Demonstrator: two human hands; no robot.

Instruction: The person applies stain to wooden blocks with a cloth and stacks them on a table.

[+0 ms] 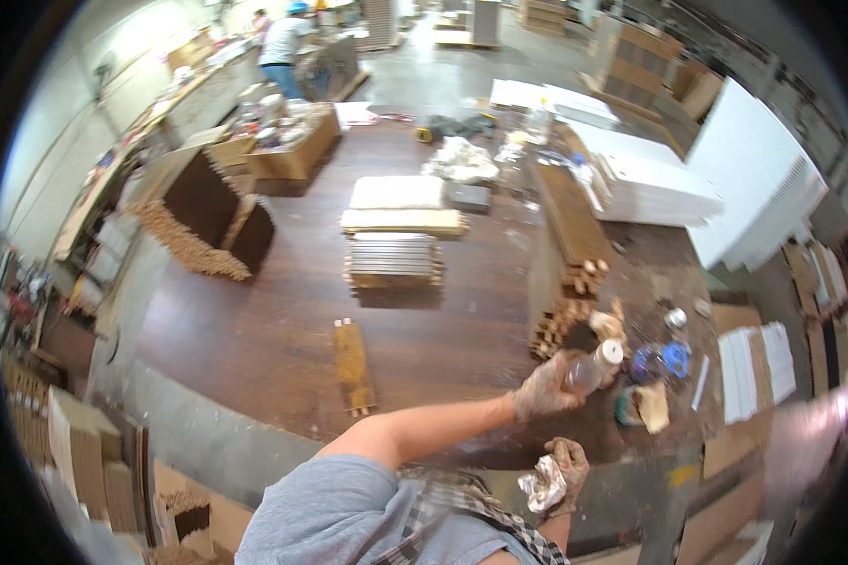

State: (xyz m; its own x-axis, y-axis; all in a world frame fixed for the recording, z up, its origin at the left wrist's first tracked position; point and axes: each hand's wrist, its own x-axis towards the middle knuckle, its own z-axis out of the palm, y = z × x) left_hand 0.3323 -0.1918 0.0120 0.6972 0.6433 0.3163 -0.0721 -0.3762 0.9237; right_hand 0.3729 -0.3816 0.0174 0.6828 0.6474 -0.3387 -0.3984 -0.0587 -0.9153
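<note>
My left hand (540,390) reaches to the right across the table's near side, its fingers wrapped round a clear bottle (586,373) with a white cap. Slight blur hides the bottle's contents. Closer to my body, my right hand (567,459) is closed on a crumpled white rag (543,485). Beyond the bottle are a dark round opening and a crumpled tan rag (610,325). A green-rimmed container (626,406) with a tan piece on it sits right of my hands. A single brown wooden slat (352,363) with pegged ends lies left of my left arm.
Stacked brown slats (570,221) run along the table's right side. Mid-table stands a pile of slats (394,256) near pale bundles. Dark boards (203,212) stand at left, near a cardboard box (297,155). White panels (754,179) lean at right. Another person (287,47) bends at far left.
</note>
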